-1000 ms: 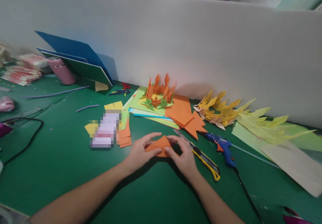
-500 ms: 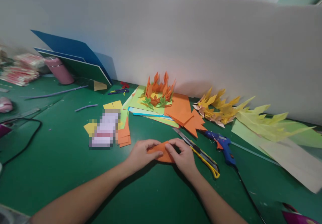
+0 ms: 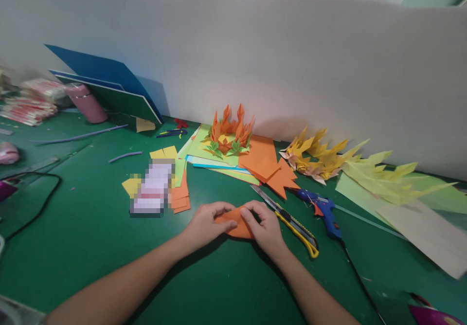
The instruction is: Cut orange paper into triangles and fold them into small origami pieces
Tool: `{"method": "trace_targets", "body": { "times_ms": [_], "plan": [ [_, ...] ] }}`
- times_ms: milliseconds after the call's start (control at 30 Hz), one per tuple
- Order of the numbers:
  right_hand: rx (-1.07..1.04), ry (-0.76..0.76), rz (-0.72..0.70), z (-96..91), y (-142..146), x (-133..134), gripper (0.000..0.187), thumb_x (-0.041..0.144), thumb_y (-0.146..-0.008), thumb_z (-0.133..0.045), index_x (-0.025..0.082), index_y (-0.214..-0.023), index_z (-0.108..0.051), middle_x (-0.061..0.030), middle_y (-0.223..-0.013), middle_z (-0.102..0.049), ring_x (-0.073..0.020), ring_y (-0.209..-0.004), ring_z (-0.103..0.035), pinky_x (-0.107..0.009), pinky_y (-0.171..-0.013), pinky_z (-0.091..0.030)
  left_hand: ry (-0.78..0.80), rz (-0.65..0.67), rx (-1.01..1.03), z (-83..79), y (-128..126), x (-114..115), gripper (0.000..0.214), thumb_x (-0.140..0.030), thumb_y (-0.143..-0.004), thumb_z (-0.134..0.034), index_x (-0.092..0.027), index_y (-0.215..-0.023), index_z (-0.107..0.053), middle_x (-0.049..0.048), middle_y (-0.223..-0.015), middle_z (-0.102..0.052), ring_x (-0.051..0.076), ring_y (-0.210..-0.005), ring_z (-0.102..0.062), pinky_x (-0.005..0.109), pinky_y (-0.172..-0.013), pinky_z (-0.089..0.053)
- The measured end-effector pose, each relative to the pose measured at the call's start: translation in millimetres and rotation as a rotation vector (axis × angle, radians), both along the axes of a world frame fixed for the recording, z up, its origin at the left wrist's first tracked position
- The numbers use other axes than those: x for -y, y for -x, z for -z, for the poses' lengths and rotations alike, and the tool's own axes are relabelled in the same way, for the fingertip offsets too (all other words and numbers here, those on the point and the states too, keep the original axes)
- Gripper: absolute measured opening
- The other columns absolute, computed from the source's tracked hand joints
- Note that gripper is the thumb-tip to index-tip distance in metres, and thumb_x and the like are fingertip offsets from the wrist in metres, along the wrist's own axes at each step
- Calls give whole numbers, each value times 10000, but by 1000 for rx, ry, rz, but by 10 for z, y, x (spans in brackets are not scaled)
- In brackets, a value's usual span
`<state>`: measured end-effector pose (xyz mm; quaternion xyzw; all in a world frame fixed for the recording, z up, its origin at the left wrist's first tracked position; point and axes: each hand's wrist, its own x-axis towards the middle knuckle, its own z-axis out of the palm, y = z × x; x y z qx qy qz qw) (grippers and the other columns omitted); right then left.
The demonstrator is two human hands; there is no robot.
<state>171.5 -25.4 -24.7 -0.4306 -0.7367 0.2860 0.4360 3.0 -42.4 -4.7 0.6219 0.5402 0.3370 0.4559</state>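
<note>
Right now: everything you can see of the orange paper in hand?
The orange paper looks plain and matte, seemingly bent or folded, its lower edge curved; its full outline is partly hidden. It is held over the green table, gripped by the left hand and the right hand, both thumbs on its near side.

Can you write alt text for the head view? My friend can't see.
A left hand and right hand hold a small piece of orange paper over a green tabletop. Nearby are a spiky orange paper crown, a long yellow and black cutter and a blue plastic glue gun.
</note>
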Motion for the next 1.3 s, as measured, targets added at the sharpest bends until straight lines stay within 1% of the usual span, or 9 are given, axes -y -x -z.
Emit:
{"method": "trace_targets", "body": {
  "times_ms": [100,233,400,600,733,833,967,1167,1300],
  "plan": [
    [-4,-9,-10,-10,2,6,252,293,-860,-477,202,-634,-541,11,-605,-592,-146,-598,-527,-269,-619,-383,-3,15,33,4,-8,15,264,-261,-669,-631,-188,-919,-584,-38,-653,-601,134,-631,-551,234,-617,-442],
    [-1,-1,-5,-4,-1,8,251,292,-864,-462,203,-644,-541,11,-613,-590,-144,-598,-522,-264,-608,-380,-57,50,91,12,0,30,224,-240,-679,-617,-205,-882,-530,-22,-753,-609,142,-733,-582,248,-698,-454],
    [4,30,64,27,-13,-2,249,321,-855,-456,202,-650,-531,7,-593,-564,-152,-587,-504,-259,-576,-383,57,47,107,-18,24,19,406,-228,-641,-672,-223,-985,-455,-58,-681,-606,126,-617,-583,221,-576,-443],
    [-29,21,143,24,8,11,242,327,-863,-445,201,-665,-501,23,-563,-509,-137,-548,-471,-248,-536,-368,155,-119,228,-40,33,-55,465,-240,-566,-742,-197,-929,-455,-88,-599,-571,86,-479,-547,180,-466,-401],
    [-60,6,194,20,36,33,227,326,-871,-447,202,-686,-493,28,-576,-490,-133,-557,-464,-240,-515,-353,183,-239,319,-36,35,-94,506,-289,-565,-769,-182,-957,-468,-121,-463,-495,90,-437,-540,157,-421,-355],
    [-79,21,194,19,44,39,218,325,-874,-444,198,-708,-505,27,-584,-499,-128,-545,-464,-240,-506,-355,227,-255,388,-62,42,-107,476,-311,-571,-780,-157,-942,-526,-97,-470,-533,88,-463,-565,166,-462,-407],
    [-109,31,206,10,39,31,219,332,-870,-447,197,-706,-500,28,-580,-497,-122,-523,-454,-239,-500,-360,307,-282,472,-80,55,-132,402,-359,-547,-803,-127,-809,-606,-39,-554,-612,89,-492,-587,220,-553,-494],
    [-122,11,220,21,30,28,224,331,-870,-448,204,-690,-487,33,-574,-480,-124,-531,-440,-240,-505,-346,347,-337,530,-69,77,-163,403,-392,-494,-833,-118,-701,-620,-18,-565,-639,88,-502,-601,218,-574,-513],
    [-94,-4,231,31,38,34,218,329,-873,-447,201,-703,-494,33,-581,-480,-127,-539,-442,-245,-515,-351,337,-367,526,-94,77,-168,404,-400,-497,-831,-118,-695,-620,-22,-553,-637,84,-495,-599,209,-562,-512]
  ]
}}
